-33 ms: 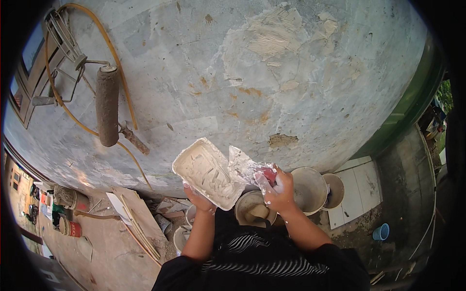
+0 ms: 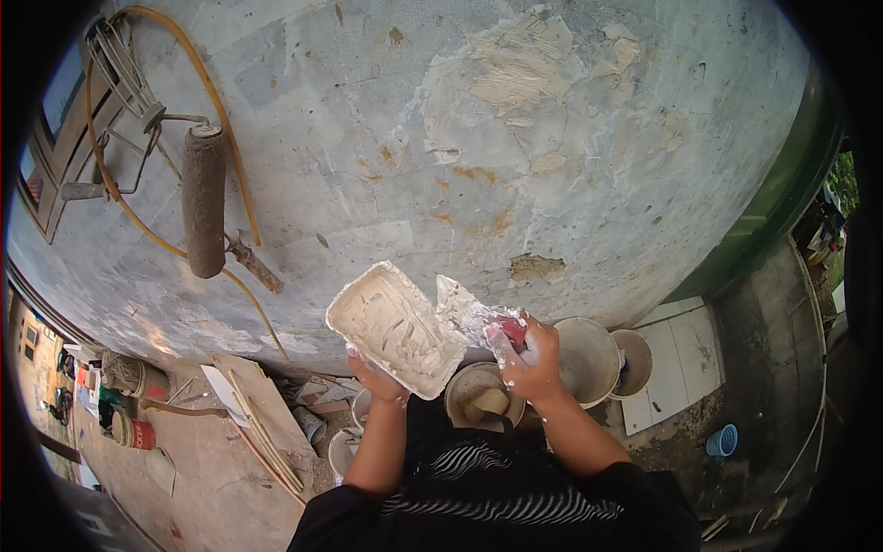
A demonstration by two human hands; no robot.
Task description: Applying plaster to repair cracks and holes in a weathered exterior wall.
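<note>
My left hand [image 2: 378, 375] is closed on the lower side of a rectangular tray [image 2: 341, 317] coated with off-white filler paste [image 2: 397, 324]. Its fingers are mostly hidden beneath the tray. My right hand [image 2: 532, 364] grips the red handle [image 2: 509, 329] of a putty knife, whose wide blade [image 2: 457, 304] is smeared with the same paste and points up and left. The blade is close to the tray's right rim; whether they touch I cannot tell. White smears cover my right thumb and fingers. In front stands a grey wall [image 2: 368, 120] with a rough filled patch [image 2: 520, 78].
Below my hands are a bucket [image 2: 452, 402] with a pale lump inside, and two more buckets [image 2: 589, 354] on the right. A paint roller [image 2: 204, 198] and a yellow hose [image 2: 198, 55] hang at left. Wooden strips [image 2: 267, 432] lie lower left; a blue basket [image 2: 722, 441] stands lower right.
The putty knife and my right hand have shifted very slightly to the right, away from the tray. My left hand and the tray look still.
</note>
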